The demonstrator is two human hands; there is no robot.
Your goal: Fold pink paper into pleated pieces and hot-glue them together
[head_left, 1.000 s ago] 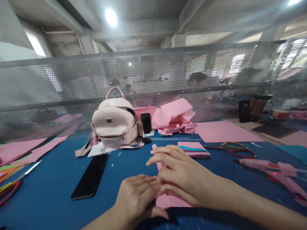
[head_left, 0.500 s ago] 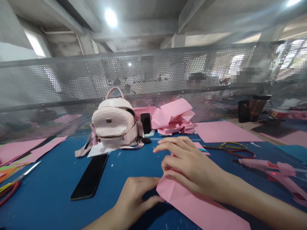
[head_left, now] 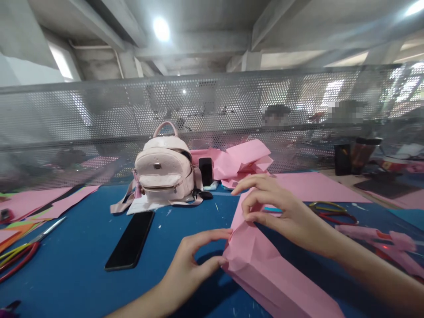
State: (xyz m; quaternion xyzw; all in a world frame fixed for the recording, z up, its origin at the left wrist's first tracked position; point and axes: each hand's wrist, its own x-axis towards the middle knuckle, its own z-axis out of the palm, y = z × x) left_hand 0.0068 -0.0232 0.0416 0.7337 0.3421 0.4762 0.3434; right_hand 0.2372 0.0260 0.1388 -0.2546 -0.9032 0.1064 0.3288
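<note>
A long folded piece of pink paper point(head_left: 265, 274) stretches across the blue table in front of me, its creased far end standing up. My left hand point(head_left: 195, 260) is at its left edge, thumb and index finger against the paper. My right hand point(head_left: 274, 203) pinches a raised flap at the far end between thumb and index finger, with its other fingers curled above. Part of that flap is hidden behind the right fingers.
A pale pink backpack point(head_left: 164, 170) stands behind a black phone point(head_left: 130, 240). Scissors point(head_left: 29, 245) lie at left, more scissors point(head_left: 331, 212) at right near a pink glue gun point(head_left: 380, 243). Crumpled pink paper point(head_left: 247, 161) lies before a perforated metal screen point(head_left: 109, 128).
My right hand has shifted up and to the right, lifting the paper's far end into a standing flap. My left hand remains at the left edge, its thumb and index finger slightly raised.
</note>
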